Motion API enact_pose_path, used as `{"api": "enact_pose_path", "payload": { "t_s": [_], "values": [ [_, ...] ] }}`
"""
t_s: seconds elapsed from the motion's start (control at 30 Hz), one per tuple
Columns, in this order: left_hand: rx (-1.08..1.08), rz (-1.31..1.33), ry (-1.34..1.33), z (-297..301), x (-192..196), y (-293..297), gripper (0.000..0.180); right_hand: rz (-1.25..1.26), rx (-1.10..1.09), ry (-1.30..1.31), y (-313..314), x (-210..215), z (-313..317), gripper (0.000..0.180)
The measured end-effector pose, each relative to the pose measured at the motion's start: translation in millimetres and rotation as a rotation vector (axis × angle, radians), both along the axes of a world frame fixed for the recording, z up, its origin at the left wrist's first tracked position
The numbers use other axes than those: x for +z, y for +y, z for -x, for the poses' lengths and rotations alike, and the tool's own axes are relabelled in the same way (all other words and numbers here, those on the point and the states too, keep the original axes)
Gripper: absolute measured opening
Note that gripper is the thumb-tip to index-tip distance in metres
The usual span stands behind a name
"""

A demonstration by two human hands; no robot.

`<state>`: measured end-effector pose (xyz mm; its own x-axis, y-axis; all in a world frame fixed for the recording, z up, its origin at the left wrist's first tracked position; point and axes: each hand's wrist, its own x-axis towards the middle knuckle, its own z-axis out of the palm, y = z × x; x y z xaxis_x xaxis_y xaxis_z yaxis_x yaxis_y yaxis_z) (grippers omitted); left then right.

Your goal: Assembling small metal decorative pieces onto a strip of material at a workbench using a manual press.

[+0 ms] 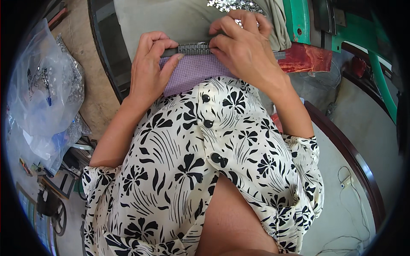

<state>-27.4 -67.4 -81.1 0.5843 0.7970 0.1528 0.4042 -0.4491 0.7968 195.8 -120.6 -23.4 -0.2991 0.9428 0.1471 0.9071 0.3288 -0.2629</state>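
Observation:
A dark, narrow bar with a row of slots or teeth [194, 49] lies crosswise in front of me, at the edge of a grey-green cloth [166, 19]. My left hand [151, 64] grips its left end between thumb and fingers. My right hand [247, 49] is over the bar's right part, thumb and index fingertip pinched together at the row; whatever they hold is hidden. Beyond the right fingers lies a pile of small, shiny silver pieces [232, 5]. Beneath the bar, a purple checked cloth [188, 74] covers my lap.
A green metal frame [297, 21] and a red patterned sheet [305, 58] are at the right. Clear plastic bags [47, 85] holding shiny pieces hang or lie at the left. A dark curved rail [348, 149] and loose wires [363, 213] are lower right.

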Motion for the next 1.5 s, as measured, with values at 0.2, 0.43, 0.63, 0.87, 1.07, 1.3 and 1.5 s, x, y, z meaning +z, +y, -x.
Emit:
{"api": "enact_pose_path", "payload": {
  "t_s": [0.2,0.43,0.63,0.87,1.07,1.3,1.5],
  "values": [
    [0.002,0.008,0.019,0.3,0.7,0.7,0.027,0.002,-0.003,-0.017,6.3,1.4,2.9,0.011],
    [-0.004,0.001,0.027,0.7,1.2,1.9,0.028,0.059,-0.023,0.042,9.5,-0.4,-0.8,0.009],
    [-0.013,-0.011,0.03,0.2,2.2,1.4,0.027,0.161,-0.132,0.366,10.4,-13.4,-18.2,0.008],
    [-0.021,0.001,0.02,0.6,1.4,2.1,0.027,0.489,-0.357,0.892,8.1,-16.6,-33.9,0.006],
    [-0.027,-0.012,0.028,1.0,1.1,3.0,0.027,0.535,-0.511,0.866,1.8,-19.0,-34.2,0.008],
    [-0.013,0.036,0.061,-1.4,3.2,2.3,0.028,0.418,-0.46,0.745,8.8,-19.9,-26.2,0.019],
    [-0.03,0.016,0.045,-2.2,2.5,3.5,0.027,0.409,-0.525,0.87,4.8,-20.4,-37.0,0.015]
  ]
}}
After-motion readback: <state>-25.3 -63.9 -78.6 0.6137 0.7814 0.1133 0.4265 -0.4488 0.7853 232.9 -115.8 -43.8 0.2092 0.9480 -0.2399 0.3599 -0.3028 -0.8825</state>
